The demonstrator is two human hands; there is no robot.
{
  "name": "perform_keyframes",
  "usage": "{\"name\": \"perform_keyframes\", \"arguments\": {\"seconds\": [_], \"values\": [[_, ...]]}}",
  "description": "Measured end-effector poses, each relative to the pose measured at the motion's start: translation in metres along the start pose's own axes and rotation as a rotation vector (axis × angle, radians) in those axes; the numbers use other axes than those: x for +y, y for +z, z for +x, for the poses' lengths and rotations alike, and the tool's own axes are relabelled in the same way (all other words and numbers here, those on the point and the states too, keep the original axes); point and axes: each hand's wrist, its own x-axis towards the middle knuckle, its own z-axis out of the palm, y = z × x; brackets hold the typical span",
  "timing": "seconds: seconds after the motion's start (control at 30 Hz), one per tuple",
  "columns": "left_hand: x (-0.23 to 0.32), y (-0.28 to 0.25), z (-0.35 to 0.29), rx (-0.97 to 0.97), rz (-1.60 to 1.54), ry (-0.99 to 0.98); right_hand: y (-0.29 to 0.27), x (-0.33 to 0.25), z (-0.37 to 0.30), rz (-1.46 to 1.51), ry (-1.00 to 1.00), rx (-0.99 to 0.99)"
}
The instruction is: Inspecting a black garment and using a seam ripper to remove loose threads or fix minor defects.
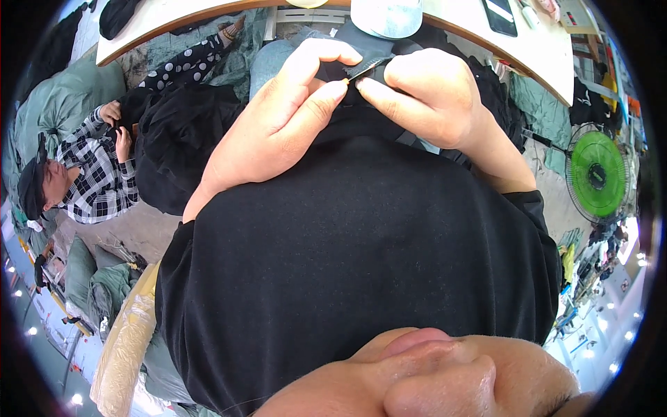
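Both my hands are raised in front of my chest, close together over a piece of dark blue denim cloth with a rough, stitched-looking edge. My left hand is curled, its index finger and thumb closing on the left side of this cloth. A tiny orange spot shows at the left thumb tip; what it is cannot be made out. From the right, my right hand grips the edge of the same cloth, fingers folded in and thumb pointing toward the left hand. Part of the cloth is hidden behind the right fingers.
Beyond my hands is a pale table bearing a phone and a rounded light blue thing. A green fan stands right. At left, a person in a checked shirt handles dark cloth beside a black fabric heap. A plastic-wrapped roll leans behind.
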Motion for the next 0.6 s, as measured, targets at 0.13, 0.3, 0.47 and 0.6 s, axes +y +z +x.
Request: {"name": "perform_keyframes", "arguments": {"seconds": [0.13,0.3,0.47,0.6], "values": [[-0.005,0.007,0.002,0.035,-0.089,-0.014,0.007,-0.008,0.002,0.106,0.107,0.058],[0.001,0.008,0.002,0.020,-0.195,-0.071,0.011,-0.009,0.000,0.105,0.104,0.079],[0.000,0.005,0.003,-0.013,-0.338,-0.146,0.010,-0.013,0.000,0.161,0.157,0.075],[-0.002,0.000,0.003,-0.120,-0.487,-0.193,0.011,-0.014,-0.001,0.175,0.159,0.093]]}}
